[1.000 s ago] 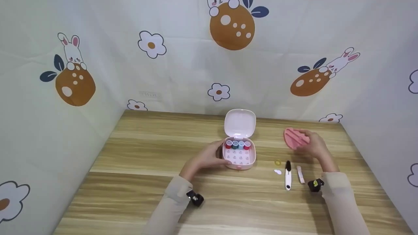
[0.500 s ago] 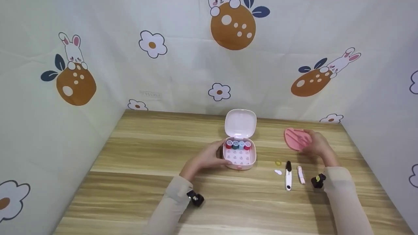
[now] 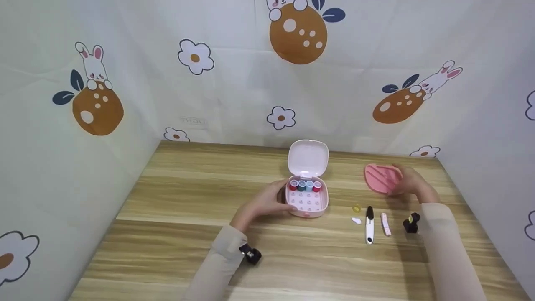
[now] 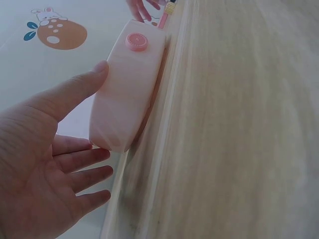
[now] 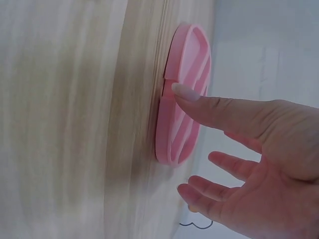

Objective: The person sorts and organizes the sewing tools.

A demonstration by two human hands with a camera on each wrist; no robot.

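In the head view a pink sewing box (image 3: 307, 214) stands with its lid (image 3: 308, 158) raised. A row of several thread spools (image 3: 305, 185), red, teal and light blue, sits at the back of its pegged floor. My left hand (image 3: 267, 200) holds the box's left side, thumb at the front edge and fingers at the side; the last fingers stretch out free in the left wrist view. To the right, a flat pink divided tray (image 3: 381, 179) lies on the table. My right hand (image 5: 259, 149) is at its side, thumb over the notched rim, other fingers loosely spread. Whether the thumb touches is unclear.
Between box and right arm lie white-handled thread snips (image 3: 369, 225) with a dark tip, a pink-and-white folded strip (image 3: 385, 224), a small yellow ring (image 3: 356, 208) and a little white cloud-shaped piece (image 3: 356, 220). Patterned cloth (image 3: 234, 92) walls the wooden table (image 3: 188, 184) behind and at the sides.
My right hand has drawn a little to the right, and more of the pink tray shows. The tray has turned and shifted slightly. My left hand and the box have stayed still.
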